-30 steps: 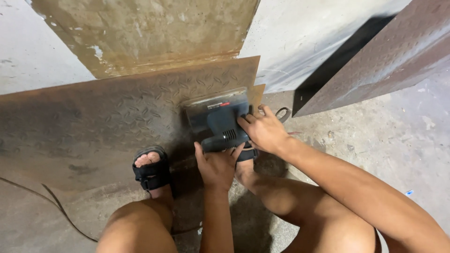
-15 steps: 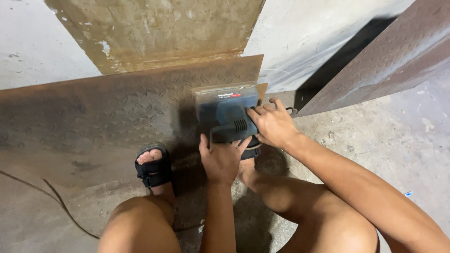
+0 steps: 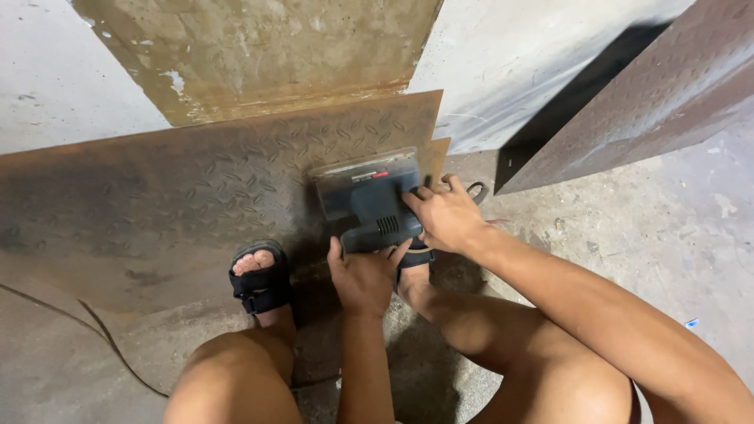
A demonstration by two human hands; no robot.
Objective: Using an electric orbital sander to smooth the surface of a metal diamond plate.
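Both hands on a dark blue-grey electric sander [image 3: 367, 196], flat rectangular base pressed on a rusty diamond-pattern steel plate [image 3: 196, 188] that lies w/ its far edge at the wall. Left hand [image 3: 363, 275] clenched round the sander's rear grip from below, thumb up the left side, fingers curled on the right near the vent slots. Right hand [image 3: 446, 216] wraps the sander's right side, fingers over the top of the body, knuckles up.

Sander sits just beyond the left fingertips, near the plate's right end. Left of the left hand: a foot in a black strap sandal [image 3: 259, 283] on the plate. Other sandal is mostly hidden under the right wrist.

A thin dark cable [image 3: 102, 338] runs over the concrete floor [image 3: 644, 235], well left of both hands. Right of the right hand, a second rusty plate [image 3: 652, 94] leans tilted.
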